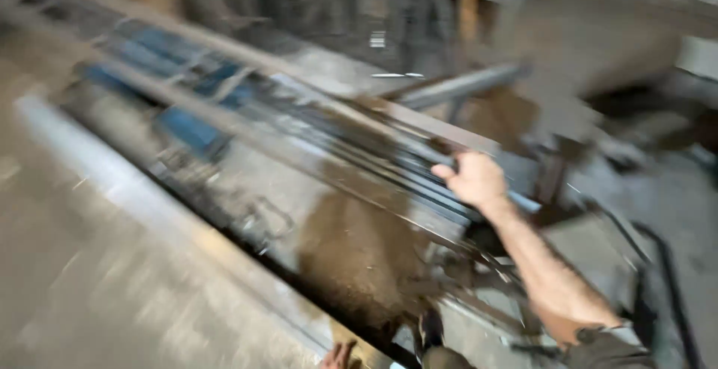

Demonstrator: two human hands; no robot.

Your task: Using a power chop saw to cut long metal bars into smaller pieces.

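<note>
The view is heavily blurred. The right hand (477, 180) closes over the top edge of a long metal frame (314, 133) of rails running diagonally across a dusty floor (97, 287). Only fingertips of the left hand (338, 356) show at the bottom edge; its grip cannot be told. One brown heap (359, 257) lies under the frame. The rails are too smeared to count.
</note>
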